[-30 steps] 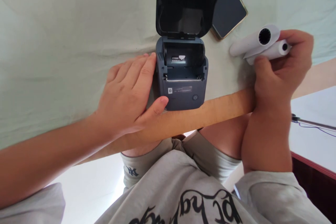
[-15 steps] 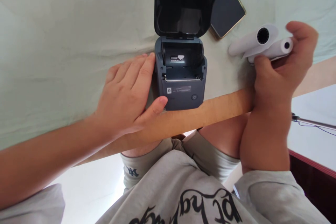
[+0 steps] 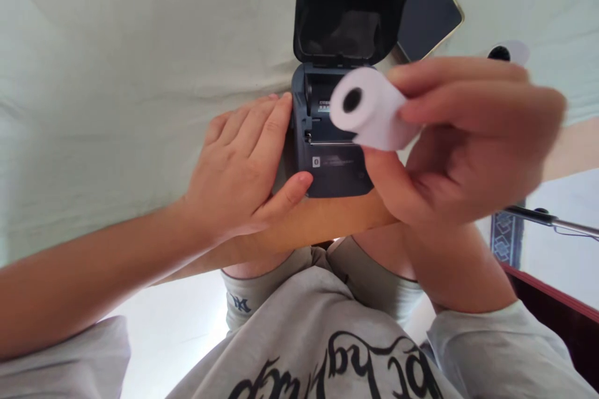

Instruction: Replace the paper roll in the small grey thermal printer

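A dark label printer (image 3: 334, 176) lies near the bed's wooden edge, its black lid (image 3: 346, 12) swung up and back. Along the printer's left side rests my left hand (image 3: 246, 156), fingers stretched out and thumb at the front corner. My right hand (image 3: 468, 131) pinches a small white paper roll (image 3: 377, 109) between thumb and fingers. The roll hovers over the right part of the printer's paper bay, hiding some of it. A second paper roll (image 3: 519, 51) shows only partly behind my right hand.
Behind the open lid lies a dark phone (image 3: 433, 12) with a gold rim, partly covered. A pale green sheet (image 3: 116, 75) spreads under everything, ending at a wooden edge (image 3: 299, 224). At the right a metal rod (image 3: 556, 221) sticks in.
My right hand has picked up the smaller paper roll and carried it left over the printer. The larger roll stays behind. My left hand keeps its place against the printer.
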Demonstrator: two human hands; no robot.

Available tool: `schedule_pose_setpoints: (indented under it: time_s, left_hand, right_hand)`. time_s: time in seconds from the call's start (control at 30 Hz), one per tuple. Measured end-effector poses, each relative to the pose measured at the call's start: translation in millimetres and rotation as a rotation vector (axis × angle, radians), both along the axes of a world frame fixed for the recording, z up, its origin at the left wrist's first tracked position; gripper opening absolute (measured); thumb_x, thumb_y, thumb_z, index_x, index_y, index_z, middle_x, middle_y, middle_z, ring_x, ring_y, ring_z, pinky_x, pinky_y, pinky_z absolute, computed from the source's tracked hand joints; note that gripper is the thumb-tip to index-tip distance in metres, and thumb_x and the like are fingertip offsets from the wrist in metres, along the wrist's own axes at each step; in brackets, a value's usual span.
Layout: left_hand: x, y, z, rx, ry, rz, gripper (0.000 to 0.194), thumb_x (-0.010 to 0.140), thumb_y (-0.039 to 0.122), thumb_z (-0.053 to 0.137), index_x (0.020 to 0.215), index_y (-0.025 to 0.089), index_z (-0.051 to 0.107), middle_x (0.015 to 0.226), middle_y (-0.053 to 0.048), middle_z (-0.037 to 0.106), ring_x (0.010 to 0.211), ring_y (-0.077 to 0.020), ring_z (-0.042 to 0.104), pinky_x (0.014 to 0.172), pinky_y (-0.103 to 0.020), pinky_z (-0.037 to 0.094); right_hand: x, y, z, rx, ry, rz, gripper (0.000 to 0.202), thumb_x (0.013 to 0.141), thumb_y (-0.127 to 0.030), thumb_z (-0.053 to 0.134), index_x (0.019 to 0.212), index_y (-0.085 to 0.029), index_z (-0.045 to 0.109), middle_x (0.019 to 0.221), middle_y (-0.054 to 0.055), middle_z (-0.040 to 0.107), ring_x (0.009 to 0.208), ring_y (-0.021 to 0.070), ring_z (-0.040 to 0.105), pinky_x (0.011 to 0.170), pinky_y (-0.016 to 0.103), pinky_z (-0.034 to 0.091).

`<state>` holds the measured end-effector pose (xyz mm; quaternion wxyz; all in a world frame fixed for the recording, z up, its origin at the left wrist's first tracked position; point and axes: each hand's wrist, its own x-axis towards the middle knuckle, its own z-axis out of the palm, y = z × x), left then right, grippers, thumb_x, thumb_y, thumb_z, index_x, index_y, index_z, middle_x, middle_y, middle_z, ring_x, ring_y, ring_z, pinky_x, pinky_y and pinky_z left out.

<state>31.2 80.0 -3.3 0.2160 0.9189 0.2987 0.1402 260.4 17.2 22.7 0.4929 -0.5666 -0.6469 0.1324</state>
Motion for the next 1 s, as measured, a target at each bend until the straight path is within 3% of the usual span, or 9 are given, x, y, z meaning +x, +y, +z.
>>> schedule_pose_setpoints:
  time_s: [0.1, 0.2, 0.33, 0.53, 0.77, 0.9, 1.0]
  left_hand:
    - [1, 0, 1.2, 0.011, 0.011, -0.001, 0.081, 0.103, 0.068, 0.026, 0.159, 0.012, 0.041, 0.155, -0.021, 0.057, 0.140, -0.0429, 0.056, 0.109, -0.057, 0.046]
    - [0, 0, 2.3, -0.023, 0.025, 0.001, 0.080, 0.103, 0.068, 0.025, 0.160, 0.014, 0.041, 0.157, -0.018, 0.055, 0.144, -0.0400, 0.054, 0.113, -0.055, 0.045]
    - [0, 0, 2.8, -0.067, 0.026, 0.005, 0.081, 0.103, 0.069, 0.023, 0.160, 0.015, 0.041, 0.159, -0.017, 0.053, 0.148, -0.0398, 0.051, 0.116, -0.057, 0.044]
    - [-2, 1, -0.4, -0.110, -0.051, -0.010, 0.085, 0.098, 0.075, 0.037, 0.159, 0.016, 0.042, 0.158, -0.018, 0.055, 0.146, -0.0432, 0.052, 0.116, -0.058, 0.043]
    - [-3, 4, 2.8, -0.097, -0.079, -0.035, 0.079, 0.103, 0.070, 0.034, 0.156, 0.012, 0.041, 0.156, -0.024, 0.054, 0.145, -0.0410, 0.054, 0.114, -0.056, 0.046]
    - [-1, 5, 4.7, -0.181, -0.135, 0.010, 0.077, 0.103, 0.072, 0.030, 0.156, 0.018, 0.041, 0.158, -0.020, 0.053, 0.147, -0.0375, 0.053, 0.117, -0.055, 0.044]
    - [0, 6, 6.6, -0.229, -0.126, 0.043, 0.080, 0.102, 0.075, 0.028, 0.157, 0.018, 0.039, 0.156, -0.019, 0.055, 0.145, -0.0373, 0.054, 0.116, -0.057, 0.045]
  right_hand:
    - [-7, 7, 4.7, 0.055, -0.229, -0.020, 0.022, 0.085, -0.008, 0.070, 0.100, -0.024, 0.066, 0.107, -0.005, 0.079, 0.107, 0.0162, 0.075, 0.094, 0.036, 0.064]
    - [1, 12, 4.6, 0.009, -0.339, -0.024, 0.023, 0.086, -0.007, 0.070, 0.101, -0.023, 0.065, 0.108, -0.006, 0.079, 0.107, 0.0160, 0.077, 0.090, 0.034, 0.064]
    - [6, 15, -0.7, -0.021, -0.303, 0.013, 0.022, 0.085, -0.007, 0.073, 0.099, -0.023, 0.066, 0.109, -0.007, 0.080, 0.106, 0.0140, 0.077, 0.090, 0.032, 0.063]
    - [-1, 14, -6.3, -0.006, -0.092, 0.050, 0.019, 0.082, -0.008, 0.068, 0.089, -0.026, 0.067, 0.095, -0.006, 0.079, 0.098, 0.0192, 0.078, 0.089, 0.041, 0.065]
    - [4, 8, -7.2, 0.054, -0.201, 0.189, 0.016, 0.078, -0.012, 0.068, 0.084, -0.026, 0.062, 0.099, 0.000, 0.071, 0.096, 0.0192, 0.071, 0.089, 0.044, 0.061]
    - [8, 3, -12.5, 0.082, -0.198, 0.239, 0.015, 0.072, -0.016, 0.064, 0.082, -0.026, 0.062, 0.104, 0.001, 0.068, 0.099, 0.0211, 0.067, 0.091, 0.046, 0.059]
    - [9, -2, -12.9, 0.030, -0.212, 0.263, 0.017, 0.073, -0.015, 0.064, 0.084, -0.028, 0.063, 0.108, 0.001, 0.067, 0.106, 0.0223, 0.065, 0.095, 0.048, 0.057]
